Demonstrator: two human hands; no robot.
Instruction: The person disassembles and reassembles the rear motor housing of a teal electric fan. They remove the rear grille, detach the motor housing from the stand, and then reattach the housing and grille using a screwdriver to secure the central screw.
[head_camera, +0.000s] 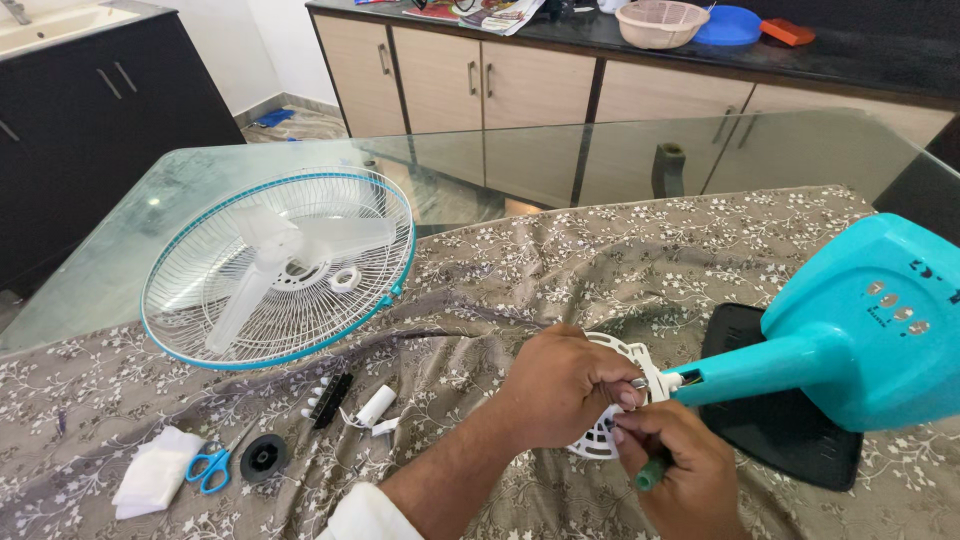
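Left hand (560, 385) grip clamps the white plastic housing (625, 395); right hand (675, 470), just right and below, pinches a green-handled screwdriver (650, 472). Risk: tip slipping, screw dropping into the cloth (560, 260). Turquoise fan stand (850, 330) lies down, long axis pointing left toward both grips.

Both hands low in the head view, close together, fingertips nearly touching. Left hand (560, 385): enters from lower centre, forearm bare, white sleeve edge at the elbow end; back of hand up, fingers curled in a loose fist, thumb and forefinger pinched at the right side. Right hand (680, 475): comes up from the bottom edge, just below and right of the left; back of hand toward camera, fingers folded inward in a closed grip, knuckles uppermost.
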